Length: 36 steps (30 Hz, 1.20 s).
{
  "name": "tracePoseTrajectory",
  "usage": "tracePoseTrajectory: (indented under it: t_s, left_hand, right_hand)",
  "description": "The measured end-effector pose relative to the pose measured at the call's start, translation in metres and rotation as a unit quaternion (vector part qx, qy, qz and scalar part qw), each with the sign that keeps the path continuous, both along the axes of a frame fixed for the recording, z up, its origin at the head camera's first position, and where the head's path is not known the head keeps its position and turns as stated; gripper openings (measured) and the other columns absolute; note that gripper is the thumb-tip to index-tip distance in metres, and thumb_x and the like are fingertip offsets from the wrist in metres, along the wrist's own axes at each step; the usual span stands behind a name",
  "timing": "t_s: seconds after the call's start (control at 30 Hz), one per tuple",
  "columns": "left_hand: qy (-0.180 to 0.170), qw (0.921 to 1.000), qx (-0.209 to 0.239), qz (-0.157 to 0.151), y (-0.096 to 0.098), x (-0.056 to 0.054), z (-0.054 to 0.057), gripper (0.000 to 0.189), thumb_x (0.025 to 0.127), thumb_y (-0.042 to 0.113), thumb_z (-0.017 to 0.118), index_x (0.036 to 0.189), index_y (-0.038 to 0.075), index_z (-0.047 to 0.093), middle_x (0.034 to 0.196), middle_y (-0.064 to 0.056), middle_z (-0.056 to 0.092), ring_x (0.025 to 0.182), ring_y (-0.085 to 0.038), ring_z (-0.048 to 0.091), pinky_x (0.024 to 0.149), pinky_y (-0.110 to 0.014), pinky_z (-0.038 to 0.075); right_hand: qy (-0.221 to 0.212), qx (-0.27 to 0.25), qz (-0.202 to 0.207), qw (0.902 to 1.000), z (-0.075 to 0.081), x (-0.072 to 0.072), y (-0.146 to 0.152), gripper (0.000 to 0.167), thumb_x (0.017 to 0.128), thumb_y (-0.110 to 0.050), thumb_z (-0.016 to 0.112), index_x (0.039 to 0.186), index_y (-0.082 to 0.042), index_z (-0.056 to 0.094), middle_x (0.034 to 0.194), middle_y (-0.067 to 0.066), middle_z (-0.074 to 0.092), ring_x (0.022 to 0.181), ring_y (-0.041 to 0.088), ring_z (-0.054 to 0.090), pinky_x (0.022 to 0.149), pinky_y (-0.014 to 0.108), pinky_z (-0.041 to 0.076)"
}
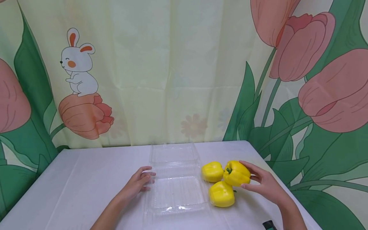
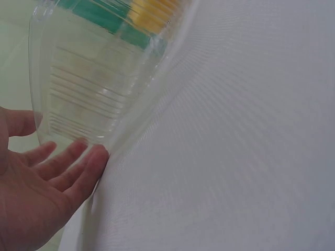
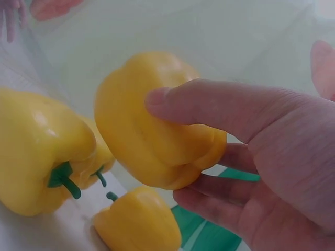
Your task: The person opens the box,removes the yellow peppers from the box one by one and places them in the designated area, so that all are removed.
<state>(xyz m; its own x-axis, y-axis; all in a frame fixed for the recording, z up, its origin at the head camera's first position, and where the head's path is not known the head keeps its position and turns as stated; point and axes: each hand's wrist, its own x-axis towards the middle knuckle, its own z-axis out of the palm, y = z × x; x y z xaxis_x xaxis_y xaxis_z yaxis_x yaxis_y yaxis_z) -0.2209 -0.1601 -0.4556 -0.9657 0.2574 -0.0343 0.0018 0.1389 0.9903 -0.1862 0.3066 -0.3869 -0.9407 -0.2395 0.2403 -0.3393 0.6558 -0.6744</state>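
Note:
My right hand [image 1: 263,183] holds a yellow bell pepper [image 1: 236,173] between thumb and fingers, seemingly lifted beside the other peppers. In the right wrist view the thumb lies across this pepper [image 3: 157,125], with fingers on its far side. Two more yellow peppers, a back one [image 1: 212,171] and a front one [image 1: 221,194], sit right of a clear plastic clamshell container [image 1: 175,209]. The container stands open, its lid [image 1: 173,155] folded back. At its left edge is my left hand [image 1: 138,183], fingers loosely extended and touching the rim, as the left wrist view shows.
A white cloth covers the table [image 1: 86,188]. A dark object [image 1: 269,225] is partly cut off at the bottom, near the right forearm. Behind the table hangs a curtain [image 1: 143,70] printed with tulips and a rabbit.

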Motion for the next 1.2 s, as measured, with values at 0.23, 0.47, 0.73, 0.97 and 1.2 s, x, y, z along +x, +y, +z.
tracePoseTrajectory:
  t_s: [0.23, 0.47, 0.73, 0.97, 1.2]
  left_hand:
    - [-0.004, 1.0, 0.002, 0.005, 0.0, 0.0, -0.001, 0.049, 0.101, 0.021, 0.047, 0.143, 0.002, 0.029, 0.139, -0.027, 0.049, 0.115, -0.028, 0.06, 0.084, -0.033, 0.056]
    - [0.005, 1.0, 0.001, -0.004, -0.001, 0.0, 0.0, 0.049, 0.102, 0.02, 0.046, 0.144, 0.001, 0.028, 0.139, -0.028, 0.048, 0.116, -0.03, 0.058, 0.082, -0.031, 0.055]
    - [0.004, 1.0, -0.001, 0.001, 0.0, -0.001, -0.001, 0.047, 0.102, 0.019, 0.044, 0.144, 0.002, 0.029, 0.14, -0.027, 0.049, 0.116, -0.03, 0.059, 0.08, -0.03, 0.056]
    - [0.01, 0.9999, 0.006, -0.005, -0.001, -0.002, -0.002, 0.049, 0.102, 0.02, 0.046, 0.144, 0.001, 0.029, 0.139, -0.028, 0.049, 0.116, -0.031, 0.059, 0.08, -0.029, 0.055]
    - [0.009, 0.9999, 0.001, -0.01, -0.002, -0.002, -0.003, 0.05, 0.102, 0.021, 0.046, 0.144, 0.001, 0.028, 0.14, -0.028, 0.048, 0.117, -0.032, 0.058, 0.081, -0.029, 0.055]
  right_hand:
    - [-0.003, 0.003, 0.0, 1.0, -0.001, -0.001, 0.006, 0.072, 0.08, -0.028, 0.078, 0.143, -0.015, 0.046, 0.144, 0.013, 0.05, 0.108, -0.022, 0.043, 0.088, 0.01, 0.047]
    - [-0.003, 0.005, 0.0, 1.0, -0.002, 0.0, 0.011, 0.072, 0.08, -0.029, 0.078, 0.143, -0.016, 0.046, 0.144, 0.013, 0.05, 0.108, -0.022, 0.043, 0.088, 0.011, 0.048]
    - [-0.005, 0.003, 0.003, 1.0, -0.003, 0.002, 0.017, 0.071, 0.08, -0.027, 0.079, 0.142, -0.015, 0.047, 0.144, 0.014, 0.05, 0.108, -0.022, 0.043, 0.088, 0.011, 0.049]
    - [-0.003, 0.002, 0.009, 1.0, -0.003, 0.003, 0.022, 0.07, 0.08, -0.025, 0.078, 0.142, -0.012, 0.048, 0.142, 0.015, 0.05, 0.108, -0.021, 0.044, 0.087, 0.012, 0.05]
    - [-0.017, 0.001, 0.013, 0.9998, -0.005, 0.003, 0.027, 0.069, 0.08, -0.024, 0.078, 0.141, -0.011, 0.048, 0.141, 0.017, 0.05, 0.107, -0.02, 0.045, 0.086, 0.014, 0.051]
